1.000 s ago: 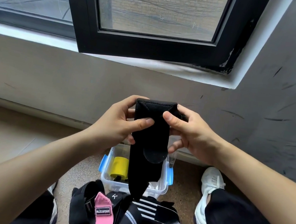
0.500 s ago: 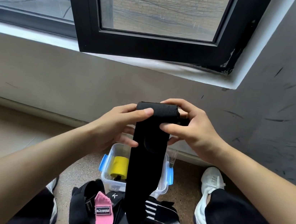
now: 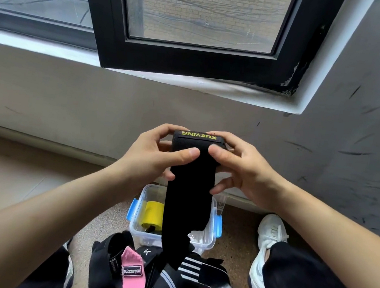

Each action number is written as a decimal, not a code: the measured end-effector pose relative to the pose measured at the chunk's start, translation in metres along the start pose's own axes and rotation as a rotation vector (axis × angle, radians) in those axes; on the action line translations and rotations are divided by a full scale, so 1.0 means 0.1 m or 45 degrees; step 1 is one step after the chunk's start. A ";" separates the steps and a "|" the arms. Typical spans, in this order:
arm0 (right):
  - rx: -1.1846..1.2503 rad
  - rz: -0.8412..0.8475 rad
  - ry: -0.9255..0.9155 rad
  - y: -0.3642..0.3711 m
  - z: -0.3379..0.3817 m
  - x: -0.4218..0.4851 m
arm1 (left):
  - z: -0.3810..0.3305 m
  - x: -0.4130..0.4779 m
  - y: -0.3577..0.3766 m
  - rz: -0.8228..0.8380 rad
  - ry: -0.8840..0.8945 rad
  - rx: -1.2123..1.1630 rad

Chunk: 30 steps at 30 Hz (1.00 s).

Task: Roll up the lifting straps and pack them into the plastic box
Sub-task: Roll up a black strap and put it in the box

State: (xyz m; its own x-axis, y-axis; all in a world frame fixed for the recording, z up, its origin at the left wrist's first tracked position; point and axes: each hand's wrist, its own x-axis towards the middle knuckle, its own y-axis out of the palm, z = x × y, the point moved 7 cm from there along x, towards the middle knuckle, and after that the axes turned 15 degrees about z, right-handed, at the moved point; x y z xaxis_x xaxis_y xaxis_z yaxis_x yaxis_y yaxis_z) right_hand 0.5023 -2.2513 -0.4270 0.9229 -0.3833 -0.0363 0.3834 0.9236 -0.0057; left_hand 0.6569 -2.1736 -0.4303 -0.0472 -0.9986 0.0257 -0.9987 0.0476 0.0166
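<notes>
1. Lifting strap (image 3: 190, 192), black w/ yellow "XUEYING" lettering, held mid-air in the head view, its top end wound into a small roll. The tail hangs down in front of the box.
2. Left hand (image 3: 155, 161) & right hand (image 3: 240, 172) both grip the rolled end, thumbs pressed on front, fingers curled behind.
3. Clear plastic box (image 3: 205, 241) w/ blue clips sits on the floor below, holding a yellow rolled strap (image 3: 153, 214).
4. Pink & black straps (image 3: 131, 269) lie heaped nearer the person.
5. Likely risk: slack thumbs let the roll loosen or skew, making it too bulky for the box; the tail may snag the heap.
</notes>
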 end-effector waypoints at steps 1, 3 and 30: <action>0.041 0.017 0.042 0.02 -0.02 0.01 | -0.01 0.00 0.00 -0.015 0.022 0.018; 0.073 0.033 0.089 0.05 -0.03 0.01 | -0.04 -0.02 0.01 -0.026 0.057 0.045; -0.063 -0.044 -0.051 -0.06 0.00 0.00 | 0.09 0.01 0.10 0.159 -0.099 -0.067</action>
State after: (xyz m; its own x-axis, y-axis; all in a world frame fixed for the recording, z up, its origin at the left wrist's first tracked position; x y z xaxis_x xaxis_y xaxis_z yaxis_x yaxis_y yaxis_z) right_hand 0.5002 -2.2569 -0.4270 0.9102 -0.4141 0.0050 0.4137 0.9087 -0.0558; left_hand 0.6469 -2.1740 -0.4394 -0.1742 -0.9836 -0.0470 -0.9828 0.1707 0.0704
